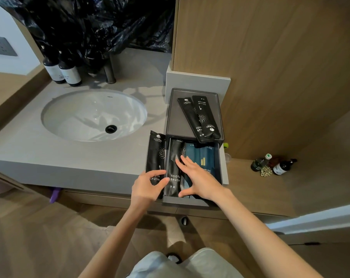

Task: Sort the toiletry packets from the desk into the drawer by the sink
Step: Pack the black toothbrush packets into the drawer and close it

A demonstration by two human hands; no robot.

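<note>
- While the drawer (192,200) of the dark grey plastic organiser (174,117) is standing pulled out beside the sink (80,117), four glossy black toothbrush packets are being counted in all.
- One, the outer packet (155,157), is being gripped at its near end by the left hand (146,187), with fingers curled round it; it is lying on the smooth grey stone counter (70,157), just beside the drawer's left wall.
- Another, the inner packet (175,167), is being pressed flat inside the drawer by the right hand (200,177), whose fingers are being held straight and spread, with nothing grasped.
- Blue packets (202,157) are being partly hidden under that hand, so their number cannot be told.
- Two top packets (207,115) are lying crossed in the organiser's shallow lid tray, clear of both hands.
- Behind the white oval basin, two dark bottles (70,73) with pale labels and a dark tap (110,72) are being overhung by a crumpled, shiny black plastic bag (94,23).
- At the right, a green bottle (260,162) and a dark bottle (283,167) are standing on a low wooden ledge (250,193).
</note>
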